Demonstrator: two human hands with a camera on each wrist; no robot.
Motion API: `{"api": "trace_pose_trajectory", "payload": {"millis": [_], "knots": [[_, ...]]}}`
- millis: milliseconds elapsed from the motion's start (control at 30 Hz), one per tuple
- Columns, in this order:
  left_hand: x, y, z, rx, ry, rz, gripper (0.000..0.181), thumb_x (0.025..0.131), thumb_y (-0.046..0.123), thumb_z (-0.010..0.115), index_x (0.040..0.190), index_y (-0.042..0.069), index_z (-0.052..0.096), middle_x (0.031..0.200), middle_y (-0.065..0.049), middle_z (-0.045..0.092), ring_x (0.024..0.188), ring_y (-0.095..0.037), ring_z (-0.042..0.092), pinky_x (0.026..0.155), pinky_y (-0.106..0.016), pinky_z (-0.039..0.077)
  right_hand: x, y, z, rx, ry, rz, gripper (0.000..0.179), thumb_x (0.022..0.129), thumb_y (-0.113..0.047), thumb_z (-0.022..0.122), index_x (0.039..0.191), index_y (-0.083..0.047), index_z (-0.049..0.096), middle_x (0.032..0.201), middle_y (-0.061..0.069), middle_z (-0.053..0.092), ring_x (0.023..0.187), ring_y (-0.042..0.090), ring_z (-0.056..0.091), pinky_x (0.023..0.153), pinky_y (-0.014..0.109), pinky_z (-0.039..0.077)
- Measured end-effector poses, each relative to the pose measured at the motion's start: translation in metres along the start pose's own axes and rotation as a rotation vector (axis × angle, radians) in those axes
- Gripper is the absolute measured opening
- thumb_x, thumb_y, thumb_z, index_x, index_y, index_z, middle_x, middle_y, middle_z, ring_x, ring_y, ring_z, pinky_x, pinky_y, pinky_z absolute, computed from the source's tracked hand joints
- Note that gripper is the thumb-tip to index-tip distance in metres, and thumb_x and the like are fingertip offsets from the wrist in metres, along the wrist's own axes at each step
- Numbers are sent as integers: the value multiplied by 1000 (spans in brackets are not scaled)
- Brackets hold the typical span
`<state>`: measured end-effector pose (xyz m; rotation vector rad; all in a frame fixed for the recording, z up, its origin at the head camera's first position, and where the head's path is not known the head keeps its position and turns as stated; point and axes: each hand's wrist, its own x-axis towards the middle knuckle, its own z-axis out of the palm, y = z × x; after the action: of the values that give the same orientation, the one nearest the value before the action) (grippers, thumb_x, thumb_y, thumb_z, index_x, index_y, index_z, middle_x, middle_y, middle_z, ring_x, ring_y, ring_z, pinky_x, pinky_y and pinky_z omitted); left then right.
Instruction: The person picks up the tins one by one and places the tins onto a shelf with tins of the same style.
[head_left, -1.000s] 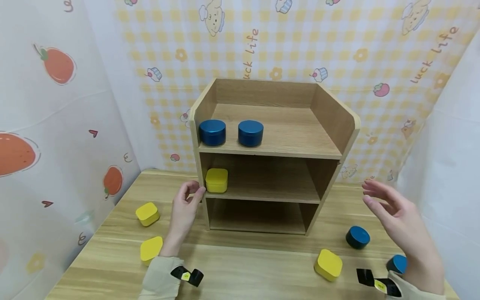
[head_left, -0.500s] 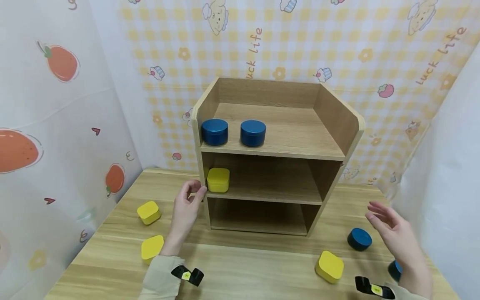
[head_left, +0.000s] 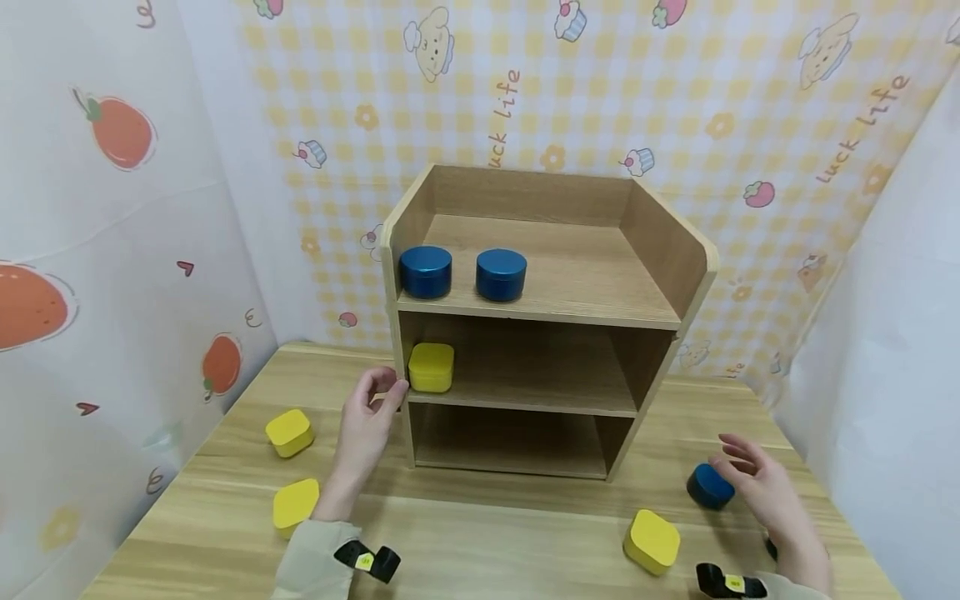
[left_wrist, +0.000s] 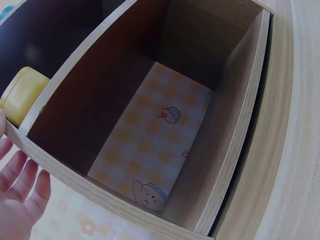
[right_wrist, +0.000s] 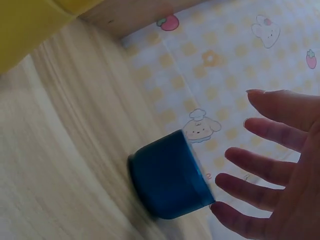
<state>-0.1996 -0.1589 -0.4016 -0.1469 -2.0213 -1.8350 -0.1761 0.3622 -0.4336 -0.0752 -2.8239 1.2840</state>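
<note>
My left hand [head_left: 366, 425] is at the left side panel of the wooden shelf unit [head_left: 517, 404], fingers loosely bent and thumb at the panel's front edge. In the left wrist view its fingers [left_wrist: 22, 182] lie along the outer side. Just inside, a yellow squarish tin [head_left: 431, 367] sits on the middle shelf. Over on the right, my right hand [head_left: 765, 487] hovers close to a round blue tin [head_left: 709, 487] on the table. The right wrist view shows spread fingers [right_wrist: 260, 167] beside that blue tin [right_wrist: 167, 175], with nothing held.
Two round blue tins, one at the left end [head_left: 426, 272] and another beside it [head_left: 501, 276], stand on the top shelf. Yellow tins lie on the table at left [head_left: 290, 432] [head_left: 297, 505] and front right [head_left: 652, 542]. Another dark round tin is mostly hidden behind my right wrist.
My right hand has come down and slightly left, from above the table to beside the blue tin. The left hand stays at the shelf unit's side.
</note>
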Motion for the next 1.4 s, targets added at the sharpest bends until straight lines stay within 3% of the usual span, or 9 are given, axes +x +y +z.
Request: {"api": "trace_pose_trajectory", "payload": {"millis": [67,133,300,600,967,1400], "knots": [[0,0,-1,-2,1,7,25,97,16,63,115,-1,55,110,-14,54,99,-15,51,79,-17,47,3,2,2,-3,-38,27,70,100,-39,56,147,6,30,142,39,33,123,53,40,91,50,47],[0,0,-1,-6,3,13,25,97,17,63,114,-1,56,109,-14,54,99,-16,52,79,-18,47,6,5,4,-6,-70,55,73,99,-40,57,148,6,27,143,40,30,125,56,36,95,60,42],[2,-2,-2,-11,8,26,25,97,16,63,113,-1,56,108,-14,55,99,-17,53,79,-18,48,11,14,9,-46,-109,67,74,97,-38,61,147,6,28,142,41,30,124,58,37,96,61,41],[2,5,-1,-2,0,-27,24,97,8,62,115,-5,54,109,-17,55,99,-16,52,79,-17,47,13,23,13,-66,-136,64,74,96,-37,63,146,6,30,141,39,34,125,57,37,97,63,39],[-1,-3,0,-6,-7,10,26,96,18,64,114,0,57,109,-13,55,99,-17,52,79,-19,48,6,27,13,-191,-154,-2,78,91,-39,69,143,9,36,138,43,36,123,59,38,94,66,38],[-1,-3,0,0,8,14,25,97,16,64,114,-1,56,108,-12,55,99,-15,51,79,-17,47,10,26,10,-192,-200,10,80,89,-36,72,142,11,34,137,45,34,121,59,39,91,66,41]]}}
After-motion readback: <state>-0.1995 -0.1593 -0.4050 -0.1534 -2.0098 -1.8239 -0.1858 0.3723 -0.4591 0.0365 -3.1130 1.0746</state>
